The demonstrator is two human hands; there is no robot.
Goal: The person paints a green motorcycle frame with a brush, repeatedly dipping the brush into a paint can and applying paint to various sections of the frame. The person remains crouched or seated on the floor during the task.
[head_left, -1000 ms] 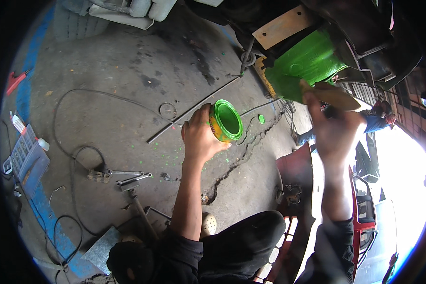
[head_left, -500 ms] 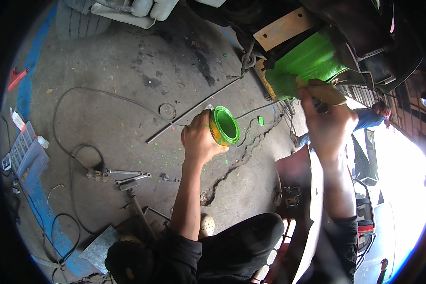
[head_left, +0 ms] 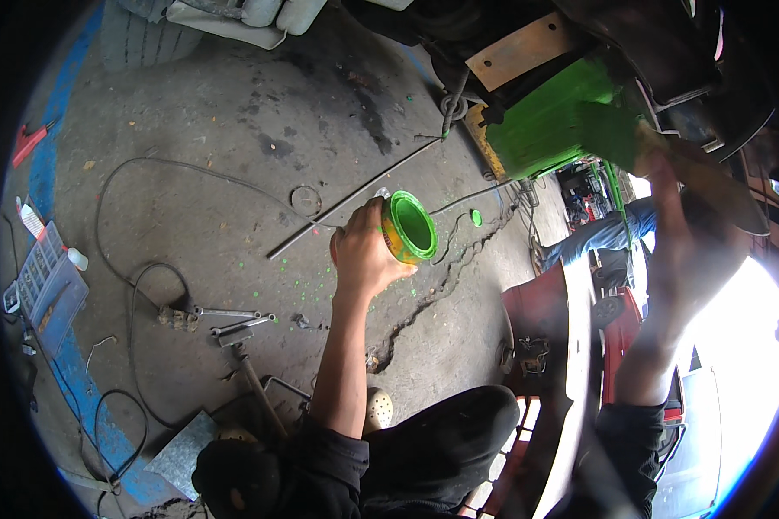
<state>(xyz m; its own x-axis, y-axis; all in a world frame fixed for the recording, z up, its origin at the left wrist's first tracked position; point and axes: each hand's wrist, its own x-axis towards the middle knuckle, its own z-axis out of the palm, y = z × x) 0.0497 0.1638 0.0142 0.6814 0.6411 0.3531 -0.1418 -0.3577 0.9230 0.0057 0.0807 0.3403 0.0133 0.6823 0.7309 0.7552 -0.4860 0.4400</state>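
Observation:
My left hand [head_left: 361, 253] is closed round a yellow can [head_left: 397, 246] of green paint, tilted so its green-smeared rim and inside show. In my right hand [head_left: 688, 251], raised at the upper right, is a paintbrush [head_left: 725, 183] with a pale wooden handle. Its dark green bristles lie against a metal panel [head_left: 528, 125] coated in wet-looking green. The motion smears my right fingers a little, but they are wrapped round the brush. A bare metal plate [head_left: 524, 54] with holes sits just above the painted panel.
Wrenches [head_left: 229, 315], a hammer [head_left: 255, 381] and a long metal rod [head_left: 355, 199] lie on the concrete floor, with cables around them. A compartmented plastic box [head_left: 52, 281] is at the left. Someone in blue trousers [head_left: 606, 232] is beyond the panel. A curved red part [head_left: 535, 316] stands beside my knee.
My right hand has swept the brush rightward across the green panel, and the bristles now show. The other person's legs have come into view. My left hand and the can have hardly moved.

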